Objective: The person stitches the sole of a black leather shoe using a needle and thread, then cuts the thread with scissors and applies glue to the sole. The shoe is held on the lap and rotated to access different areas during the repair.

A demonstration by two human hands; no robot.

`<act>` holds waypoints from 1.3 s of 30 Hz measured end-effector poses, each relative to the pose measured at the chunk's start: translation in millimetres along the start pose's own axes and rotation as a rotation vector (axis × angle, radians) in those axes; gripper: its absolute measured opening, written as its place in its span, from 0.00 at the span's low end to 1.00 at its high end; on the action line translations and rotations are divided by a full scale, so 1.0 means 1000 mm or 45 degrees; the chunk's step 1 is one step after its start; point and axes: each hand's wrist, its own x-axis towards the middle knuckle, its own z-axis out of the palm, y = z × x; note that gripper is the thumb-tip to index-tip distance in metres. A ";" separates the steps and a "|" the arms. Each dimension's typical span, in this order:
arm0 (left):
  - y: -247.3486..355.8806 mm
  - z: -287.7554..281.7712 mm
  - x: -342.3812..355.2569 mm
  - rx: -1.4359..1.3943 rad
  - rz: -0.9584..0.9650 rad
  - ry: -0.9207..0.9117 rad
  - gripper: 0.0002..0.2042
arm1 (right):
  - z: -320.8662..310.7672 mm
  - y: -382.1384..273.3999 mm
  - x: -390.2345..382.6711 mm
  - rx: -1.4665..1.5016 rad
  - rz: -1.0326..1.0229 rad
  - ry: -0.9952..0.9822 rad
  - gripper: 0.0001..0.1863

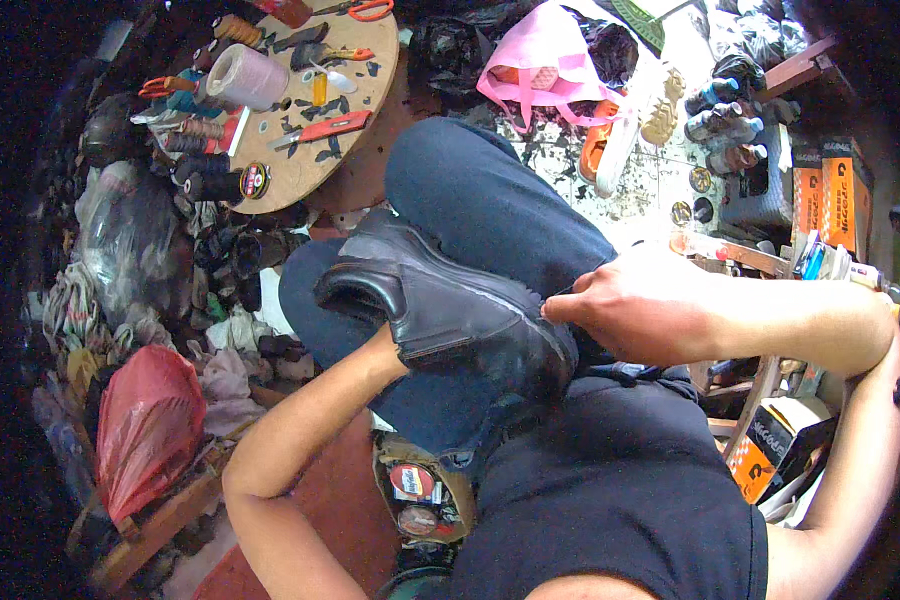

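Note:
A black leather shoe (470, 310) lies on its side across my lap, its sole edge facing up and away from me. My left wrist (382, 358) goes into the shoe, which hides the hand and its fingers. At the sole seam, near the end closest to my body, my right hand (625, 308) is closed in a pinch. A thin dark line shows by its fingertips, but what they hold is too small to make out. A pale line runs along the groove between sole and upper.
On the round wooden board (360, 85) at the far left lie a red-handled knife (335, 128), a thread cone (248, 78) and black scraps. A pink bag (540, 60), several shoes and bottles (715, 120) stand ahead. Orange boxes (835, 195) are at right, a red plastic bag (150, 425) at left.

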 end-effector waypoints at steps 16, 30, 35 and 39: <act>-0.037 0.000 -0.008 0.198 -0.012 0.045 0.16 | 0.003 -0.003 0.024 -0.139 -0.244 0.074 0.10; -0.001 -0.002 0.004 -0.260 0.000 0.064 0.13 | 0.034 0.003 0.013 0.040 -0.092 0.358 0.09; 0.029 -0.012 -0.018 0.372 0.159 0.102 0.16 | 0.036 0.000 0.005 -0.095 -0.039 0.457 0.09; 0.052 -0.016 -0.046 0.659 0.012 0.397 0.21 | 0.028 -0.003 0.007 -0.186 0.035 0.387 0.12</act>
